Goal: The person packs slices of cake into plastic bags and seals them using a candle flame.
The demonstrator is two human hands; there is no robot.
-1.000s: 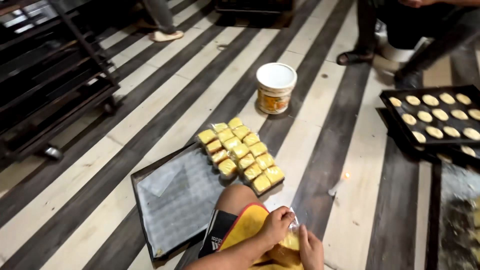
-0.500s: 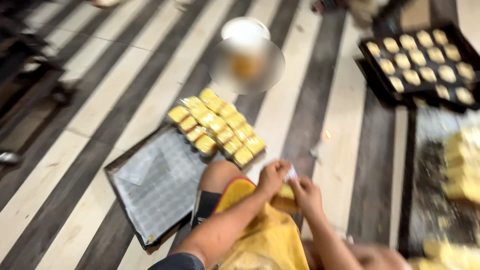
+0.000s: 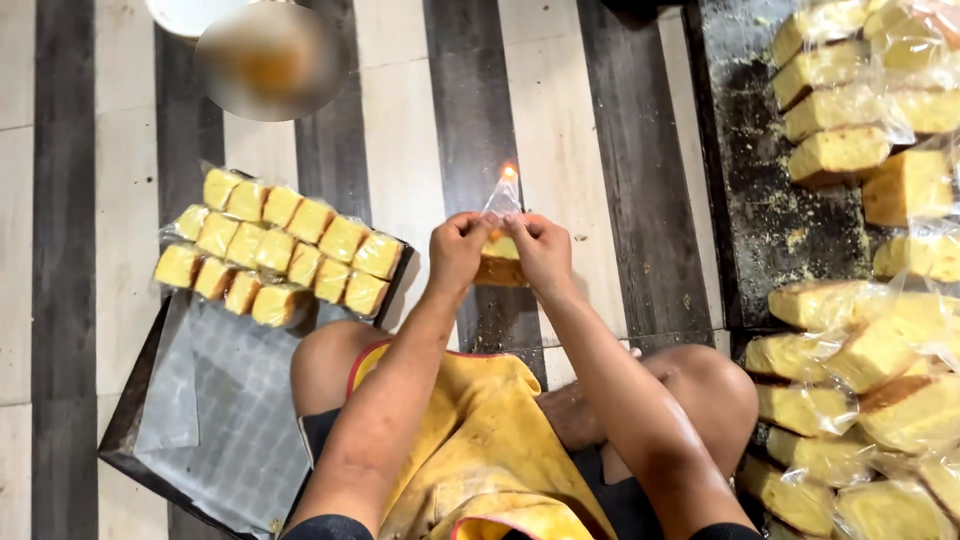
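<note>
A round container (image 3: 272,60) at the top is blurred beyond telling, and a white round rim (image 3: 185,14) beside it is cut by the upper edge. The dark metal tray with grey mesh liner (image 3: 215,420) runs under the person's knee and off the bottom edge. The wrapped yellow cake slice (image 3: 498,255) is mostly covered by the fingers (image 3: 470,240) of both hands. The pile of plastic-wrapped yellow cake slices (image 3: 860,330) is cropped by the right edge.

A clear bagged cake slice (image 3: 499,252) is being held centre frame; yellow wrapped slices (image 3: 279,259) are lying centre-left, more wrapped slices (image 3: 860,370) are piled right.
</note>
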